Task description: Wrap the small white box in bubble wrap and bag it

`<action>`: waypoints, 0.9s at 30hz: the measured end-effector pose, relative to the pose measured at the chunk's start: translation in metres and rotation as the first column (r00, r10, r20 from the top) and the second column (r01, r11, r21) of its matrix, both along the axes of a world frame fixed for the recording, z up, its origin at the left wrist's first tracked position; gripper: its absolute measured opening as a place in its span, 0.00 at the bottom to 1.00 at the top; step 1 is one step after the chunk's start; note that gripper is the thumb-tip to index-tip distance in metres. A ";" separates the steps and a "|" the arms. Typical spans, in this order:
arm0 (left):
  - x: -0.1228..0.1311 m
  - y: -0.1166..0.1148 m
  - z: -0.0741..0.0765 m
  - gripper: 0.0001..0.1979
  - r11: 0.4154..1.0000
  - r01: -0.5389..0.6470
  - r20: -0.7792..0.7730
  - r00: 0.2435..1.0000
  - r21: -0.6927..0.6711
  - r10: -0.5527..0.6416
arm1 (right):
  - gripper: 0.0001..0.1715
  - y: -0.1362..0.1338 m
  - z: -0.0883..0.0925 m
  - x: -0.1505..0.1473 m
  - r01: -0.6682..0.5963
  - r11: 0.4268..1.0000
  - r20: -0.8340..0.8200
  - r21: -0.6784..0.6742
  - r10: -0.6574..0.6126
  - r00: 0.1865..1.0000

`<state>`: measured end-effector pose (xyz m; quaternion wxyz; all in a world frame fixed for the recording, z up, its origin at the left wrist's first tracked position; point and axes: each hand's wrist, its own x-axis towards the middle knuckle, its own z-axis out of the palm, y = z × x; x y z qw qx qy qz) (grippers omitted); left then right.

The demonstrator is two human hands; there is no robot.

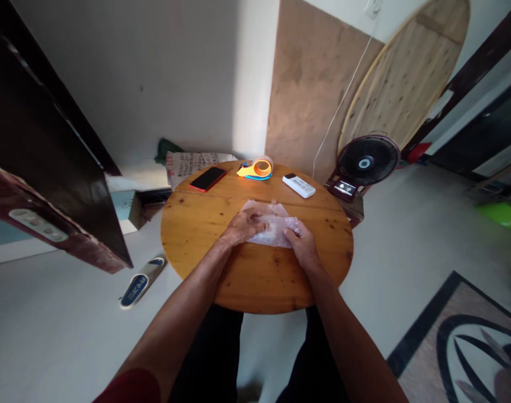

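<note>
A sheet of clear bubble wrap point(272, 238) lies on the round wooden table point(255, 280), folded over in part. Something pale shows faintly under the plastic, but I cannot make out what it is. My left hand point(244, 225) rests on the wrap's left side, its fingers bent over the plastic and holding it. At the right edge, my right hand point(303, 242) pinches the wrap between thumb and fingers. Beyond the wrap sit an orange and blue tape dispenser point(255, 169), a red-edged black phone point(207, 179) and a white handheld device point(299, 185).
A dark round fan point(367, 160) stands past the table's right rim. Behind it, an oval wooden board point(406, 73) leans on the wall. A printed sack point(192, 164) is behind the table. On the floor at left lies a slipper point(143, 282), near a dark door point(49, 140).
</note>
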<state>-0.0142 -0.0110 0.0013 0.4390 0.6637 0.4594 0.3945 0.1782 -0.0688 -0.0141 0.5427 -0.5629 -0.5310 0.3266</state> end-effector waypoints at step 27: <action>0.010 0.008 -0.012 0.12 0.999 0.014 0.149 0.989 0.034 -0.019 | 0.18 -0.020 0.014 0.000 0.105 0.880 0.602 0.463 -0.399 0.691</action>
